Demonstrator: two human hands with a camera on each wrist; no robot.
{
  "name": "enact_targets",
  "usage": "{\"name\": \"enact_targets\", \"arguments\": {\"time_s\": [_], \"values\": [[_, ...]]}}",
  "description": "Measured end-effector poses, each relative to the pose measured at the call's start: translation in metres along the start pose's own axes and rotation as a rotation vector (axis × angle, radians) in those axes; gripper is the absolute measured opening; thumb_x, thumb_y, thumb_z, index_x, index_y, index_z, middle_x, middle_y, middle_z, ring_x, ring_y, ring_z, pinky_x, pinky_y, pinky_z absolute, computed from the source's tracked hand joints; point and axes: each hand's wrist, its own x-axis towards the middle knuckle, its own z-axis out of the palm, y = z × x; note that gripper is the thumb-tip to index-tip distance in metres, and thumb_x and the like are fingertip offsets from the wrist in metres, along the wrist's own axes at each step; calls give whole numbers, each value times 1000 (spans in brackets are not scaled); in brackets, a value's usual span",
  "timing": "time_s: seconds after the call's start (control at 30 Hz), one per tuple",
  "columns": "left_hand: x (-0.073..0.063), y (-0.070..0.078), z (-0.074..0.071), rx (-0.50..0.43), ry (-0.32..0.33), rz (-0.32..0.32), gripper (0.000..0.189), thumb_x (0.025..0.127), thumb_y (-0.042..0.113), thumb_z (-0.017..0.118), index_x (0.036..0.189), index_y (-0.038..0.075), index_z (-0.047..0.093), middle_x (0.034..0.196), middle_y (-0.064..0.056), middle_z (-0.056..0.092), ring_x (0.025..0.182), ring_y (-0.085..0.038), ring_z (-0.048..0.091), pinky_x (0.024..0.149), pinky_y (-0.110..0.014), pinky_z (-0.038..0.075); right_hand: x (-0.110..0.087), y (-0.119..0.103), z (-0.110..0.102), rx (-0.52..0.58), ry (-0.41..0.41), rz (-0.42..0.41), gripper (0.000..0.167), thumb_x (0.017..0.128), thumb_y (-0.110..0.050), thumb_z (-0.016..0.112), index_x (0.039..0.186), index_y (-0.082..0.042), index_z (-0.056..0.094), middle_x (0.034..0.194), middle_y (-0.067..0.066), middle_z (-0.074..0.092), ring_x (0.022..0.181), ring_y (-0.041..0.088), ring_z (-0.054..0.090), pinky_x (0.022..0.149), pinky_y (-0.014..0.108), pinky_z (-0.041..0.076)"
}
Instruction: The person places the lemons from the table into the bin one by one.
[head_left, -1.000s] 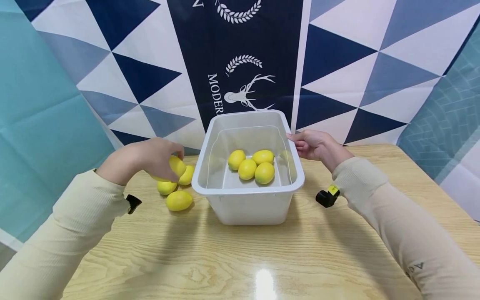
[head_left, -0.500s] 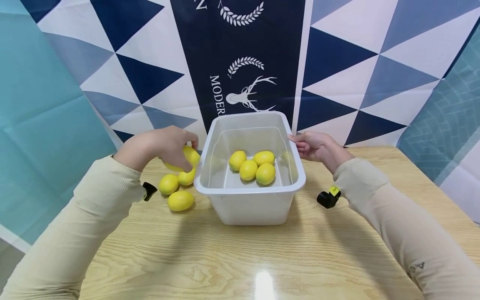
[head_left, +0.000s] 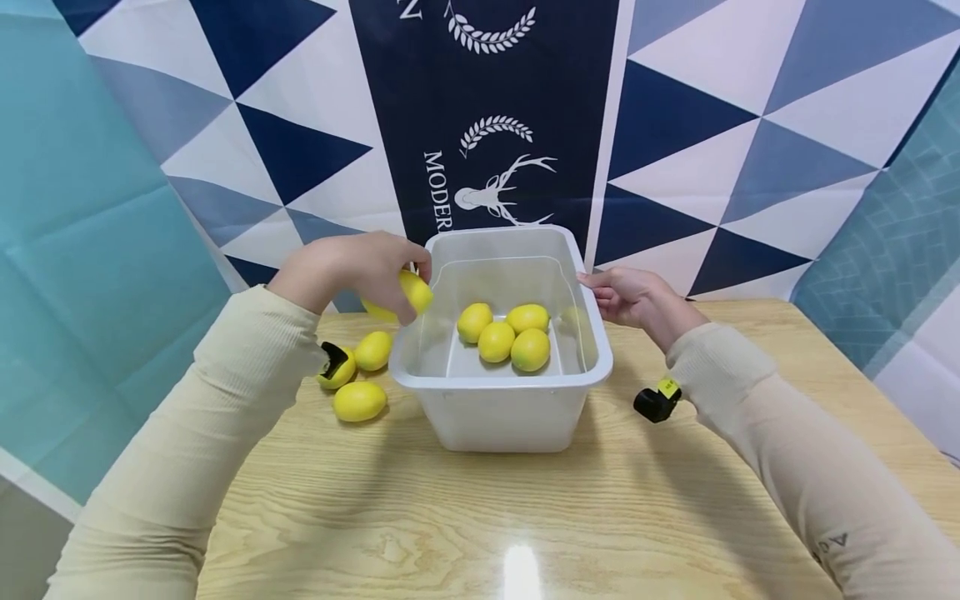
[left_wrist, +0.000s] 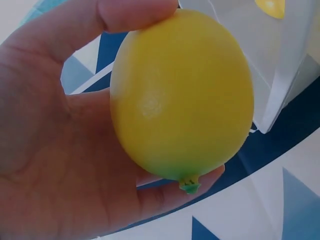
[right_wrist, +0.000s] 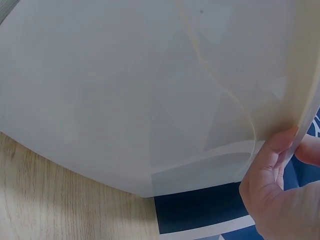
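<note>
My left hand (head_left: pixel 367 268) holds a yellow lemon (left_wrist: pixel 182 95) between thumb and fingers, at the left rim of a white plastic bin (head_left: pixel 502 412). In the left wrist view a small green stem end shows on this lemon, and the bin wall rises beyond it. My right hand (head_left: pixel 630 298) pinches the bin's right rim; the right wrist view shows the thumb and fingers (right_wrist: pixel 272 160) on either side of that edge. Several lemons (head_left: pixel 496 342) lie together on the bin's floor.
Left of the bin, three more lemons (head_left: pixel 360 402) lie on the wooden table (head_left: pixel 375 517). A patterned cloth (head_left: pixel 480 100) in navy, white and blue hangs right behind the bin. A small black camera (head_left: pixel 657 403) sits under the right wrist.
My left hand has carried its lemon up and rightward, from over the lemons on the table to the bin's left rim. The right hand and the bin have stayed in place.
</note>
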Motion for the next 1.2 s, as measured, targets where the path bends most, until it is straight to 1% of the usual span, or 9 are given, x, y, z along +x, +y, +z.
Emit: {"name": "enact_targets", "arguments": {"time_s": [0.13,0.27,0.37,0.5,0.73,0.87,1.0,1.1,1.2], "values": [[8,3,1,-9,4,22,41,74,20,74,112,18,58,108,-6,60,98,-24,53,80,-32,49,0,1,0,9,0,-11,19,93,-10,60,106,-10,47,73,-1,70,71,9,67,71,19,58],[15,6,2,-9,4,54,43,73,18,75,112,19,58,109,-5,61,97,-24,54,82,-33,50,1,4,0,9,2,-11,20,93,-11,60,107,-11,46,74,-1,70,71,8,67,71,19,58],[20,7,4,-6,-5,85,43,72,17,76,111,20,57,110,-4,61,97,-23,54,83,-32,51,0,6,1,5,-1,-11,19,94,-12,59,107,-11,45,74,-1,70,71,8,67,71,19,58],[28,10,7,-4,-1,130,42,72,15,76,110,20,58,109,-4,61,98,-22,54,83,-32,50,0,6,1,-22,-6,-22,16,95,-11,57,107,-10,46,74,-2,70,71,7,67,71,19,58],[39,17,11,15,-1,217,40,71,14,75,107,17,59,109,-4,60,99,-22,52,84,-31,49,-2,3,1,-55,-16,-26,18,95,-13,57,108,-10,45,75,-3,69,72,6,66,72,19,58],[45,24,11,42,-15,231,39,72,15,75,107,17,58,110,-3,60,100,-21,52,83,-30,48,-3,3,0,-56,-10,-31,18,95,-13,57,107,-10,45,74,-3,69,71,7,66,71,19,59],[51,31,13,53,-61,217,40,72,13,75,108,16,57,112,-2,58,101,-21,51,82,-28,48,-3,4,1,-50,-10,-32,18,94,-12,58,108,-10,46,75,-2,69,71,7,66,71,19,59],[55,35,15,64,-83,215,41,72,12,75,109,16,57,111,-2,57,101,-20,50,82,-28,47,-3,4,1,-45,-11,-28,17,94,-11,57,107,-10,46,75,-2,69,71,7,66,71,19,59],[60,38,17,63,-88,225,41,72,12,75,108,17,57,110,-1,58,100,-20,51,81,-28,47,-3,4,1,-40,-11,-26,16,95,-11,57,106,-9,46,74,-1,69,71,7,66,71,19,59]]}}
